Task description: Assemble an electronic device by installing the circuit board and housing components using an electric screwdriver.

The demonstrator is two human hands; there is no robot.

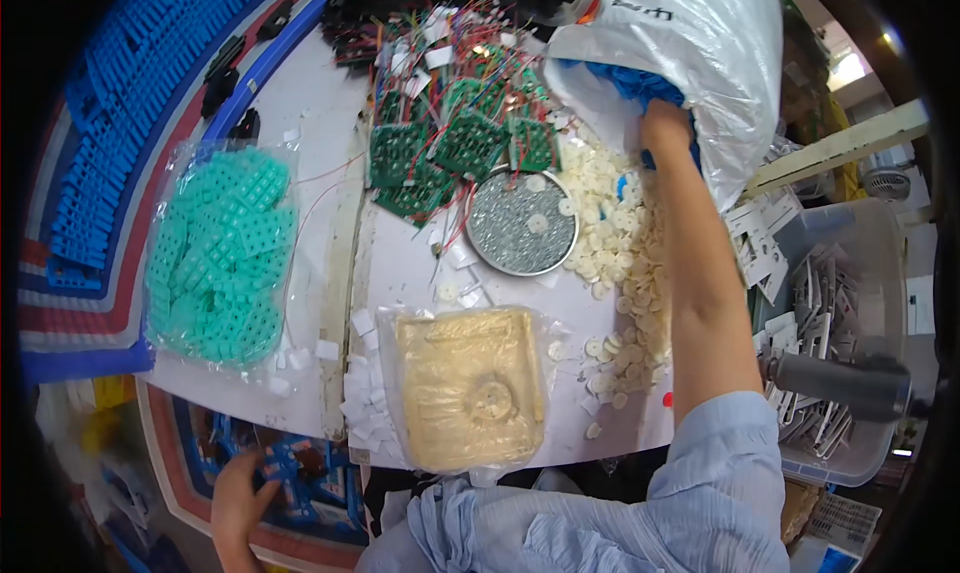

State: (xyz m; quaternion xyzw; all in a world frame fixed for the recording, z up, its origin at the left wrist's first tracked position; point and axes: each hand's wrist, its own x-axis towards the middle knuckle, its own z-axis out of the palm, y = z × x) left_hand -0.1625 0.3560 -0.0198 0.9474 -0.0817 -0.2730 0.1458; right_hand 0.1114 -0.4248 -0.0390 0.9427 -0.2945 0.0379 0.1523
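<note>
My right arm stretches to the far right, where my right hand point(668, 131) reaches into the mouth of a white woven sack point(690, 33). Blue plastic parts point(625, 81) show inside the sack around the hand; its fingers are hidden among them. Low on the left, my left hand point(240, 498) is over a striped crate point(165, 443) of blue plastic parts point(318, 483). Its thumb and fingers are apart, next to these parts, with nothing visible between them. Straight before me on the table lies a square cream-coloured moulded part point(470, 388) wrapped in clear plastic.
A round tin of small metal screws point(520, 228) stands mid-table beside scattered cream discs point(620, 243). Behind it are green circuit boards point(470, 138) with wires. Left are a bag of turquoise pads point(225, 253) and stacked blue parts point(120, 123). A clear bin point(860, 273) stands right.
</note>
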